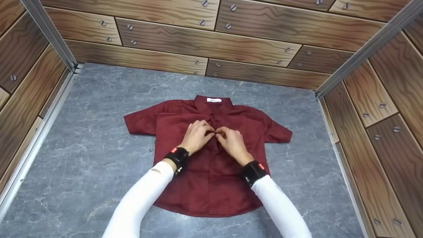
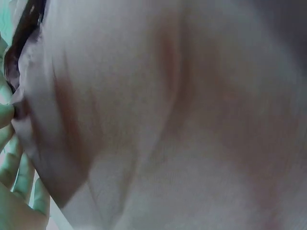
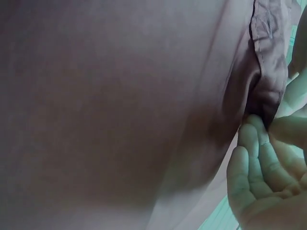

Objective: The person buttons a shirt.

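Note:
A dark red short-sleeved shirt (image 1: pixel 185 185) lies flat with its front up and its collar (image 1: pixel 200 105) at the far side. At the upper chest, my left hand (image 1: pixel 197 135) pinches the front edge between thumb and fingers. My right hand (image 1: pixel 232 142) meets it there, fingertips almost touching the left ones, pinching the same strip of cloth. The right wrist view shows the raised button placket (image 3: pixel 269 72) held between thumb and fingertips, with stitching along it. Whether a button sits between the fingers is hidden. The left wrist view is mostly blurred shirt cloth.
The shirt lies on a grey marbled surface (image 1: pixel 82 158). Wood-patterned panels stand behind (image 1: pixel 172 36) and at both sides, with metal rails along their corners. A white label (image 1: pixel 214 100) shows inside the collar.

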`<act>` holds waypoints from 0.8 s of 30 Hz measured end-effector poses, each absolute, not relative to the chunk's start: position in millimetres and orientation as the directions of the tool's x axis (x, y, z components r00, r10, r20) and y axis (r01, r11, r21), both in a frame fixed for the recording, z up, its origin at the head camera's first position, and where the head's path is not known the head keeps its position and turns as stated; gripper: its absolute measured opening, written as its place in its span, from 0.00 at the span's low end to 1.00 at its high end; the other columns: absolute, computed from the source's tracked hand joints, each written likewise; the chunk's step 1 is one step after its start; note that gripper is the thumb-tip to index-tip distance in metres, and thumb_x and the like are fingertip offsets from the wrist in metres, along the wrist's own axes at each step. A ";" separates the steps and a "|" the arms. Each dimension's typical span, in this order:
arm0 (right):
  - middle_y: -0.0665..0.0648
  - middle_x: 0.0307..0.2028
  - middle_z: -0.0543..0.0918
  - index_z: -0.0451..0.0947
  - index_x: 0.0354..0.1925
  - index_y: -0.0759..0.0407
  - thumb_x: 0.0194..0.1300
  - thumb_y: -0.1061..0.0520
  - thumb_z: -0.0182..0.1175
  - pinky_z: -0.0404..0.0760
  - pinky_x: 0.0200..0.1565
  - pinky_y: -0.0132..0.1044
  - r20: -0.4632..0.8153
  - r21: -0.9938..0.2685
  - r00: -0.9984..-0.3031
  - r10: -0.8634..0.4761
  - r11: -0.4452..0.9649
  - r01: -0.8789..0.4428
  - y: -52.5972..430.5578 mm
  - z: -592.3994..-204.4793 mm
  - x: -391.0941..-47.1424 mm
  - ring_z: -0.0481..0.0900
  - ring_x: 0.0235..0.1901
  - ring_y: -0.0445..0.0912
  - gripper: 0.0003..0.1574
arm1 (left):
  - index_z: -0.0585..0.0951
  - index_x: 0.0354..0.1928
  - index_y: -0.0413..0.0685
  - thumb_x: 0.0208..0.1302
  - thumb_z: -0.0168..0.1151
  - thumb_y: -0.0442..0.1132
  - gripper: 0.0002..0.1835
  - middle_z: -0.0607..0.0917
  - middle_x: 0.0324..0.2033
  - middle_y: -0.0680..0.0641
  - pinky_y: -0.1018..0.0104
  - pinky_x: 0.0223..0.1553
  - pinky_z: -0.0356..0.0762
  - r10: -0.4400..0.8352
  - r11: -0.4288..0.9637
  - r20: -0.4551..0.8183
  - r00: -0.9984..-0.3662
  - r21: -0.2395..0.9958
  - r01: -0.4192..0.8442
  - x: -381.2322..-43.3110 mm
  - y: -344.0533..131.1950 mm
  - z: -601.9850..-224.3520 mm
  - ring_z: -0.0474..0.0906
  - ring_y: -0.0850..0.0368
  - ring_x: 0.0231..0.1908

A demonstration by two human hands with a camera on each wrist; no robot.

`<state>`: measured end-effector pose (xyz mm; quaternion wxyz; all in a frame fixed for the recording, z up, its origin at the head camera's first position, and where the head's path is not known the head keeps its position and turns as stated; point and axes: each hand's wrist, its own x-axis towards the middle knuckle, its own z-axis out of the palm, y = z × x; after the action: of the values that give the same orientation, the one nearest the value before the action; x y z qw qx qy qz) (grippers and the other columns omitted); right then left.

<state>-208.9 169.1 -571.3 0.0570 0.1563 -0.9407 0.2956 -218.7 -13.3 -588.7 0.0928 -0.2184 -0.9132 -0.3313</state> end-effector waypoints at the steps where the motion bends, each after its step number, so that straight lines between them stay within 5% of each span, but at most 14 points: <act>1: 0.54 0.35 0.90 0.87 0.45 0.57 0.68 0.57 0.68 0.84 0.40 0.48 0.191 -0.542 -0.946 -0.261 0.776 -0.324 169.2 -571.3 -209.5 0.88 0.36 0.47 0.08 | 0.90 0.45 0.47 0.68 0.70 0.41 0.09 0.84 0.41 0.48 0.52 0.46 0.72 0.332 0.683 0.310 -0.891 0.572 0.453 -218.3 -13.1 -588.5 0.77 0.49 0.45; 14: 0.54 0.34 0.90 0.88 0.41 0.60 0.66 0.57 0.70 0.84 0.39 0.43 0.177 -0.563 -0.942 -0.285 0.756 -0.335 169.7 -575.3 -213.6 0.87 0.34 0.46 0.08 | 0.90 0.45 0.46 0.68 0.69 0.41 0.09 0.85 0.42 0.47 0.47 0.50 0.72 0.306 0.631 0.301 -0.903 0.646 0.429 -215.1 -13.5 -590.0 0.78 0.47 0.46; 24: 0.51 0.34 0.90 0.89 0.40 0.57 0.66 0.57 0.70 0.81 0.38 0.43 0.210 -0.599 -0.949 -0.235 0.736 -0.315 168.5 -577.6 -213.5 0.85 0.32 0.45 0.05 | 0.90 0.48 0.49 0.66 0.71 0.42 0.11 0.84 0.49 0.50 0.45 0.59 0.60 0.271 0.597 0.292 -0.917 0.696 0.398 -213.4 -20.1 -597.8 0.75 0.49 0.56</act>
<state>-213.5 168.5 -577.6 0.0604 0.1478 -0.9297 0.3318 -213.4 -20.1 -597.8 0.0778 -0.1878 -0.8903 -0.4074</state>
